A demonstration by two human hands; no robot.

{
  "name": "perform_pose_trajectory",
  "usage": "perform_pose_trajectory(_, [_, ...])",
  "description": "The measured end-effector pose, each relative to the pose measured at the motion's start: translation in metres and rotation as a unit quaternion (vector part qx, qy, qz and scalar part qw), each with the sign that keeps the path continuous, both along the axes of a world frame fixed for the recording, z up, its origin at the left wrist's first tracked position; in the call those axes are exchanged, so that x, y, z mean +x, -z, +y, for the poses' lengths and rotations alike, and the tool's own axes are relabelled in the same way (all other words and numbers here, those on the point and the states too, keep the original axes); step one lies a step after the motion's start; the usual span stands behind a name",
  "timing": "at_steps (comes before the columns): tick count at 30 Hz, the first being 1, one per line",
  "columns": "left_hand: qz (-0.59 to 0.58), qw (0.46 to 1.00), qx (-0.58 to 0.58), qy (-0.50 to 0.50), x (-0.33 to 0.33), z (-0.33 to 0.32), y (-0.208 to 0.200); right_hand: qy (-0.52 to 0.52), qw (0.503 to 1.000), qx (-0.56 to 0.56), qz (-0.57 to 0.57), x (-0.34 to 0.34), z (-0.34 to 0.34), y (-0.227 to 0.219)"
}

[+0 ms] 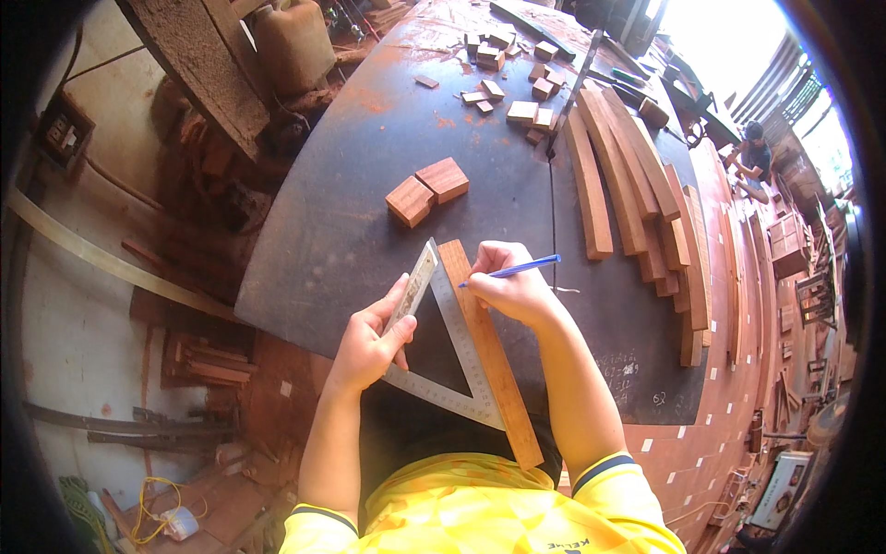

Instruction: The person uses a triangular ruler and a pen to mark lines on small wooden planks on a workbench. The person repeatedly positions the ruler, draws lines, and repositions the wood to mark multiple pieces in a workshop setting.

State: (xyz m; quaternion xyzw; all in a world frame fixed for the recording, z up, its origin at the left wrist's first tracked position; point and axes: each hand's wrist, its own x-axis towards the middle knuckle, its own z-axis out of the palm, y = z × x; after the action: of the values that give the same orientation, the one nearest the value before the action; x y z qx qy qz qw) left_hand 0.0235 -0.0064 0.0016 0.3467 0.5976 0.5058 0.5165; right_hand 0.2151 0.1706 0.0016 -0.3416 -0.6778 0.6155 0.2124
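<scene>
My left hand point(373, 340) is closed around the thick edge of a metal triangle square point(459, 346) with ruled markings. One side of the square lies along a narrow wooden strip point(494, 360), which reaches from the dark tabletop toward my body. In my right hand point(513, 286) is a blue pen point(524, 268), pinched between the fingers. Its tip is at the strip's edge beside the square, and the hand rests over the strip's far part. Two small wooden blocks point(442, 179) sit together just beyond the square.
Several small offcut blocks point(522, 112) lie scattered at the table's far end. Long wooden pieces point(637, 194) are stacked along the right, beside a dark slot in the dark tabletop point(323, 222). Another person point(755, 152) is far off at the right. A jerrycan point(293, 46) stands far left.
</scene>
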Motion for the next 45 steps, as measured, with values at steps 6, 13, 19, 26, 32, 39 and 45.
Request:
perform_pose_trajectory(6, [-0.005, 1.0, -0.004, 0.0, 0.001, 0.0, -0.004, -0.01, 0.999, 0.032, -0.007, 0.001, 0.0, -0.001])
perform_pose_trajectory(13, [-0.008, 1.0, -0.013, 0.005, 0.0, 0.001, -0.005, -0.029, 0.998, 0.052, -0.024, 0.002, 0.0, -0.004])
perform_pose_trajectory(19, [-0.013, 1.0, -0.011, -0.001, 0.0, 0.001, -0.002, -0.023, 0.998, 0.05, -0.032, 0.0, -0.003, -0.008])
perform_pose_trajectory(26, [-0.011, 1.0, -0.015, 0.001, 0.0, 0.0, -0.003, -0.026, 0.996, 0.061, -0.052, -0.001, -0.005, -0.017])
perform_pose_trajectory(32, [-0.013, 1.0, -0.019, 0.002, -0.001, 0.0, -0.004, -0.023, 0.996, 0.071, -0.049, -0.002, -0.006, -0.019])
perform_pose_trajectory(39, [-0.009, 1.0, -0.016, 0.002, 0.0, 0.001, -0.006, -0.018, 0.997, 0.066, -0.044, -0.002, -0.007, -0.019])
perform_pose_trajectory(45, [-0.009, 1.0, -0.022, 0.001, 0.0, 0.001, -0.006, -0.014, 0.997, 0.067, -0.045, -0.003, -0.007, -0.019])
